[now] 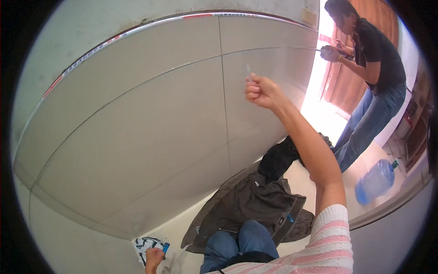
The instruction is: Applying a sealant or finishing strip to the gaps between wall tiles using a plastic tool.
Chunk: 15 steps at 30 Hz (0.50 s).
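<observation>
Glare from doorway (322, 107), bowed edges

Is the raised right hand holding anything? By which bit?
The right hand holds a small, pale, slim thing by its lower end; it's too blurred to name.

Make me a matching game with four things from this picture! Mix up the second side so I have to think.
1. right hand
2. left hand
3. jacket
4. water jug

A. see-through blue
B. raised, pinching a thin pale piece
C. dark grey-brown
D. low, beside a white-and-black package

Pairs: 1-B, 2-D, 3-C, 4-A
</observation>
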Motion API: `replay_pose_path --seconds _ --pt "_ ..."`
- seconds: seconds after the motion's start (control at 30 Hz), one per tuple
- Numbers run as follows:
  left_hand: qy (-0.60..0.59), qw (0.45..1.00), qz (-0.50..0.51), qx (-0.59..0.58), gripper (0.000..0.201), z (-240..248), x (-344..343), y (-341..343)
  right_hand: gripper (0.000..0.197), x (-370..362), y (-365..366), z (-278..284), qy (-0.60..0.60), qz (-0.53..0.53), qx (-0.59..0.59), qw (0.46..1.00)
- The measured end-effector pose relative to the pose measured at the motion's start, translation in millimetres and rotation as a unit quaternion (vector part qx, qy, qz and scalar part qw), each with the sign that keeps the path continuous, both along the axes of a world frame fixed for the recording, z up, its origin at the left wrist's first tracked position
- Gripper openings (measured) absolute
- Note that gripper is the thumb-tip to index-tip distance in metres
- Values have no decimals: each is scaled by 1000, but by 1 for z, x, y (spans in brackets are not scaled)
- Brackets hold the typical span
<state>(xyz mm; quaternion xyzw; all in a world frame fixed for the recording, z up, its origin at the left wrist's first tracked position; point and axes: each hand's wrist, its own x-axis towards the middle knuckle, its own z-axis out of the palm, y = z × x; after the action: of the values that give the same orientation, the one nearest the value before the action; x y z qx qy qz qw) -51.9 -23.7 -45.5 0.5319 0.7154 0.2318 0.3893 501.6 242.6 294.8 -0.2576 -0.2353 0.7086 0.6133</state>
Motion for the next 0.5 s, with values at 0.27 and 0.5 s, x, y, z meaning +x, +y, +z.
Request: replay_pose_path --seconds 0.27,0.5 --pt "8 998 2 -56 9 -61 -12 26 20 136 55 15 -38 -200 -32 979" --pt "-26 992 -119 -30 16 -43 20 64 12 210 113 36 -42 -333 -32 941"
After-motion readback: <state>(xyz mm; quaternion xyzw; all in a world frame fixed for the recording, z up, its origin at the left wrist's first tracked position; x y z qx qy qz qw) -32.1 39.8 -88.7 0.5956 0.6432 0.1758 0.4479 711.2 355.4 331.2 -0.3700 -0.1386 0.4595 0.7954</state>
